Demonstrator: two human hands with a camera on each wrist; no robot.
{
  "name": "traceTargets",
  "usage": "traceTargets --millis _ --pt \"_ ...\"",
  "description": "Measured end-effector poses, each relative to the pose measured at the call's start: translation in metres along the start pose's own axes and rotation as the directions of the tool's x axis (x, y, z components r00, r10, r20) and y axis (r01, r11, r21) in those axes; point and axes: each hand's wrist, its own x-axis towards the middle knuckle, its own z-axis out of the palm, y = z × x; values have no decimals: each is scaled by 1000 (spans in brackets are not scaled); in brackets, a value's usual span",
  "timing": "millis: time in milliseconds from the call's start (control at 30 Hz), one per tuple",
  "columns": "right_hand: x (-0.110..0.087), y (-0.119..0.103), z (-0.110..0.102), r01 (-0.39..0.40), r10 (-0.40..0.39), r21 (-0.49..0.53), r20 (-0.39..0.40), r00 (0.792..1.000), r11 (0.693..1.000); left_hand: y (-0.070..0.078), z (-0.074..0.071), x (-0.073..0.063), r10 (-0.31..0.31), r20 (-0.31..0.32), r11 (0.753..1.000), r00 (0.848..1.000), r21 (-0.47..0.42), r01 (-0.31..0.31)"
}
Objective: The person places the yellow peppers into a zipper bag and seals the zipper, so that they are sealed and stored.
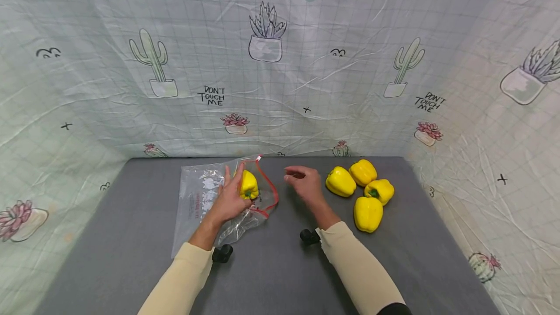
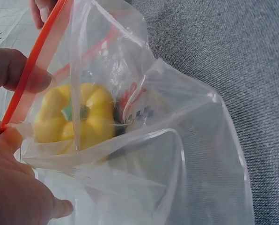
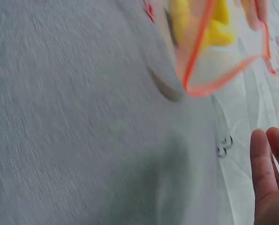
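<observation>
A clear plastic zip bag (image 1: 191, 198) with a red-edged mouth lies on its side, the mouth facing right. Inside it a yellow bell pepper (image 1: 249, 186) shows its green stem, seen through the film in the left wrist view. My left hand (image 1: 230, 199) is at the bag's mouth beside the pepper, pinching the film by the red strip (image 2: 29, 65). To the right, apart from the bag, hovers my right hand (image 1: 308, 187), fingers loosely bent and holding nothing. The right wrist view shows its fingers (image 3: 262, 164) parted, below the bag's red rim.
Several more yellow bell peppers (image 1: 368, 214) sit in a cluster on the grey table (image 1: 271, 276), just right of my right hand. A pale cloth printed with cacti (image 1: 306, 77) stands around the table's back and sides.
</observation>
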Motion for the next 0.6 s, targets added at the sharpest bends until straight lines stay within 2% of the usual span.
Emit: traceTargets --millis 233,400,600 --pt "1 -5 -26 -38 39 44 -12 999 998 0 0 -1 -10 16 1000 1000 -11 10" --pt "3 -6 -40 -57 58 28 -39 998 998 0 -1 -3 -12 14 1000 1000 -18 13" --pt "7 -2 -56 -38 41 43 -64 997 998 -1 -1 -2 -6 11 1000 1000 -15 7"
